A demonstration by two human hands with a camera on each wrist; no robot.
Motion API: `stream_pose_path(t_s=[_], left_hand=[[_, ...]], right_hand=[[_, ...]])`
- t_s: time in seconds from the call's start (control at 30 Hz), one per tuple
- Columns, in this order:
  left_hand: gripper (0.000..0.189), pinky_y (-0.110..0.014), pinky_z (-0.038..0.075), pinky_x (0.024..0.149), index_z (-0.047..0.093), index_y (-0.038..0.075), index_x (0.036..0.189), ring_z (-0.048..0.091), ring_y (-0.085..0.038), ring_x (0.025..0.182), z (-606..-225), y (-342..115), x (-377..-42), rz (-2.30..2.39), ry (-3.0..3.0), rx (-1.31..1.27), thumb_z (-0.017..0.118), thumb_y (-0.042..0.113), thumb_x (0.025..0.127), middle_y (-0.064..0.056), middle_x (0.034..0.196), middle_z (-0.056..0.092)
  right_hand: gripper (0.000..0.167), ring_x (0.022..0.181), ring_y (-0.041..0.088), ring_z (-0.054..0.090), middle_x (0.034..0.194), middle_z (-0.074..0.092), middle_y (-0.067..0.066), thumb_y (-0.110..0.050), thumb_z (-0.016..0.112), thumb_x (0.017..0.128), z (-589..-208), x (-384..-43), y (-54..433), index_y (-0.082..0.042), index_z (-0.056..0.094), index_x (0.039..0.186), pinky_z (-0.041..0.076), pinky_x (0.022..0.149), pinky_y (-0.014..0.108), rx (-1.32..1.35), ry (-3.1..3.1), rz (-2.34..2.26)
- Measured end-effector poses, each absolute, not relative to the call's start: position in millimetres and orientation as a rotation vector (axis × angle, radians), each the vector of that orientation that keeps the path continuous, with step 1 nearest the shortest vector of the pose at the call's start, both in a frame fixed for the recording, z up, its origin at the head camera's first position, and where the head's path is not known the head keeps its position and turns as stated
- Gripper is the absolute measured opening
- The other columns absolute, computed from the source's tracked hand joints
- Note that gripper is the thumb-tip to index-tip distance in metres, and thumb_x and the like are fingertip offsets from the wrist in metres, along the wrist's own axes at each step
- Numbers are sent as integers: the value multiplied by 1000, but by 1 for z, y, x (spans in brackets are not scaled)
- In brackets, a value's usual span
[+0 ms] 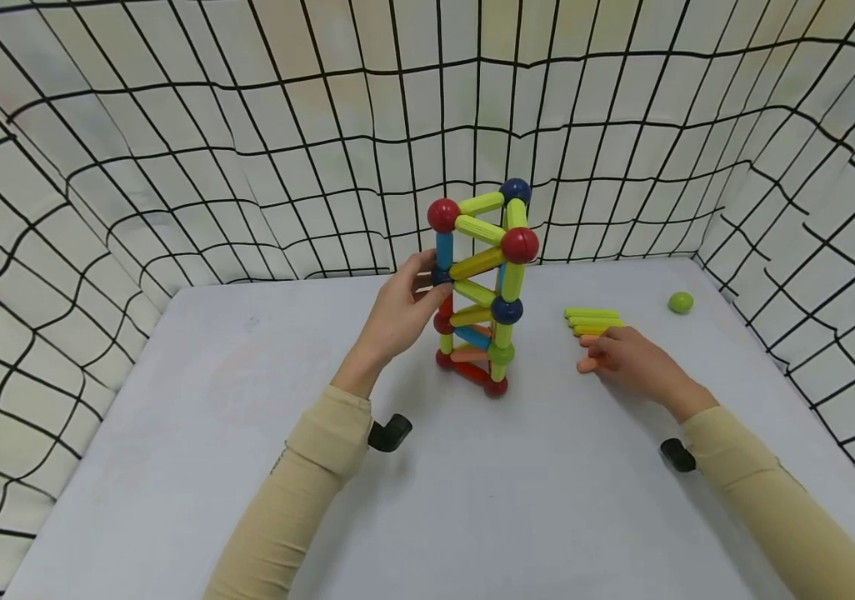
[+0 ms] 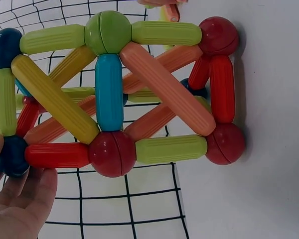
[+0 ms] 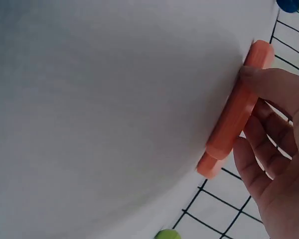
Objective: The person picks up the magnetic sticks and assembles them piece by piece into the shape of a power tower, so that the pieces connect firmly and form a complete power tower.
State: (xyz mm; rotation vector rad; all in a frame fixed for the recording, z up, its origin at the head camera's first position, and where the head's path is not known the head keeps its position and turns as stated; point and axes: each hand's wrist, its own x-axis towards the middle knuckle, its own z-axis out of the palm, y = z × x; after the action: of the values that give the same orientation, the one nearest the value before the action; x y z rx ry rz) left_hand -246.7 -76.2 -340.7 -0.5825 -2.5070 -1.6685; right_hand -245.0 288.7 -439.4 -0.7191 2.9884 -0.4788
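A tall tower (image 1: 520,245) of coloured sticks and balls stands upright on the white table. My left hand (image 1: 397,308) holds its left side at a dark blue ball (image 2: 13,155), thumb and fingers around it. To the right of the tower, my right hand (image 1: 637,367) is low over the table. Its thumb and fingers pinch an orange stick (image 3: 234,117), seen in the right wrist view. Another orange stick (image 3: 209,165) shows just past the end of the pinched one.
Several yellow-green and yellow sticks (image 1: 592,314) lie side by side beyond my right hand. A loose green ball (image 1: 681,302) sits farther right. Black netting (image 1: 371,137) over pale walls borders the table (image 1: 232,375) at the back and sides.
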Motion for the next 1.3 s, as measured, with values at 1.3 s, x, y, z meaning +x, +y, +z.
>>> stream_pose_path(t_s=[1.3], left_hand=[[47,-45,40,107,39,10,146,49,-24,127,-335,-93,-272,-1864,-2596,-714,53,17,102,-7,137,52]], right_hand=[[56,115,20,61,129,60,2,-46,61,94,-296,-255,169,-14,53,138,39,108,42,-288,2349,-1865]])
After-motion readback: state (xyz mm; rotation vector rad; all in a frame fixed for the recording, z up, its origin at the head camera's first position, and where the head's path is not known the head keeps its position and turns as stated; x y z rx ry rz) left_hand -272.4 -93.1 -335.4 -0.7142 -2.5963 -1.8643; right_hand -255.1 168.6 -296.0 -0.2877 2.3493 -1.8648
